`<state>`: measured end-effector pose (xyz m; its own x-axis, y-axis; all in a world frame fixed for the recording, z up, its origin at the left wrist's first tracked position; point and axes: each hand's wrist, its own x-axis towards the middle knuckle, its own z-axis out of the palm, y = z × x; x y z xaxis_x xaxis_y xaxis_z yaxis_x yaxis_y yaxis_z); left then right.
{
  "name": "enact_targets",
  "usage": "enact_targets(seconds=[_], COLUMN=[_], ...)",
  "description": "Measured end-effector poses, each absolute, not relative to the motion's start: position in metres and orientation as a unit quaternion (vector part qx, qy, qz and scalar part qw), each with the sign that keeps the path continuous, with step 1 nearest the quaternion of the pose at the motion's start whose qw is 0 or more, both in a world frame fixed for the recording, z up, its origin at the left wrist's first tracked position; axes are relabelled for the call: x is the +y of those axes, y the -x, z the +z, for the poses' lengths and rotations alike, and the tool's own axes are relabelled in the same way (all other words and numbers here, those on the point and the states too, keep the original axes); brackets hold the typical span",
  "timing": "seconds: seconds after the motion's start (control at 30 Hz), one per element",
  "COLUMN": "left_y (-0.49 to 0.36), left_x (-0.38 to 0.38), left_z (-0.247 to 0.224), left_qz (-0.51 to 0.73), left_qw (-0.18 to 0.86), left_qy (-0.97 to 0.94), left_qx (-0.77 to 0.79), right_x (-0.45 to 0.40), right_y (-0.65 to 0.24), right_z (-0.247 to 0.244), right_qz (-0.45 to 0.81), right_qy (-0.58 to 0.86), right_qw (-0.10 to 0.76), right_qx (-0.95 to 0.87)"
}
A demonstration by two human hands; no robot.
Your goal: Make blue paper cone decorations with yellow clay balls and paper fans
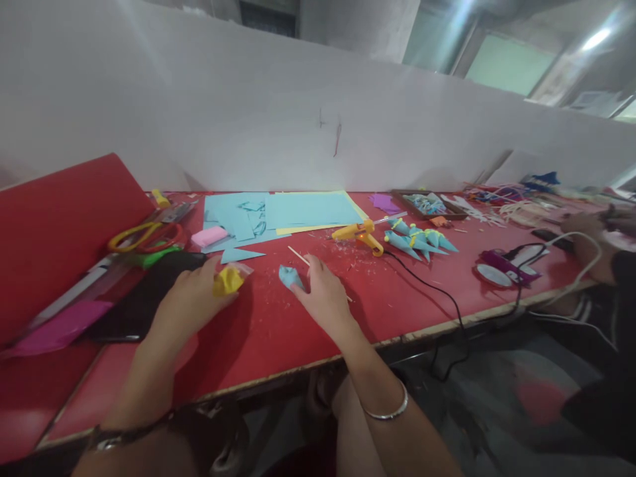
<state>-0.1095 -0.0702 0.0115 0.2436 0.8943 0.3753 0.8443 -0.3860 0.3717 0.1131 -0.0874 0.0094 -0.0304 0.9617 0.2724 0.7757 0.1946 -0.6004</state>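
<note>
My left hand (191,291) is closed around a yellow, soft-looking lump (228,281) in a clear wrapper, just above the red table. To its right, my right hand (325,288) has its thumb and fingers around a small light blue paper cone (290,275), with part of the cone hidden by the fingers. A thin wooden stick (298,255) shows on both sides of this hand; whether it is gripped or lies underneath is unclear. A yellow glue gun (358,233) lies beyond my right hand, beside several blue paper cones (420,240) with yellow trim.
Light blue paper sheets (313,209) and a pink block (209,236) lie at the back. Scissors (144,237) and a black pouch (149,298) are on the left. The glue gun's cord (437,291) crosses the table edge. Another person's hand (583,238) is far right.
</note>
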Motion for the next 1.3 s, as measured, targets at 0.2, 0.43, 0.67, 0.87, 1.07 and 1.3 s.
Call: enact_targets(seconds=[0.2, 0.43, 0.67, 0.87, 1.07, 1.3], left_y=[0.085, 0.075, 0.074, 0.073, 0.068, 0.067], left_x=[-0.084, -0.094, -0.088, -0.088, -0.089, -0.090], left_z=[0.027, 0.034, 0.019, 0.016, 0.018, 0.025], left_qz=[0.311, 0.359, 0.392, 0.385, 0.345, 0.357], left_qw=[0.128, 0.172, 0.204, 0.181, 0.136, 0.142], left_qy=[-0.778, -0.763, -0.779, -0.794, -0.811, -0.799], left_qx=[0.531, 0.509, 0.445, 0.435, 0.452, 0.462], right_x=[-0.092, -0.095, -0.091, -0.095, -0.101, -0.100], right_y=[-0.103, -0.099, -0.091, -0.084, -0.086, -0.086], right_z=[0.014, 0.019, 0.013, 0.014, 0.017, 0.016], right_qz=[0.191, 0.345, 0.529, 0.539, 0.490, 0.481], right_qy=[0.440, 0.343, 0.283, 0.274, 0.290, 0.306], right_qw=[0.518, 0.564, 0.574, 0.575, 0.553, 0.558], right_qx=[-0.708, -0.667, -0.557, -0.552, -0.608, -0.603])
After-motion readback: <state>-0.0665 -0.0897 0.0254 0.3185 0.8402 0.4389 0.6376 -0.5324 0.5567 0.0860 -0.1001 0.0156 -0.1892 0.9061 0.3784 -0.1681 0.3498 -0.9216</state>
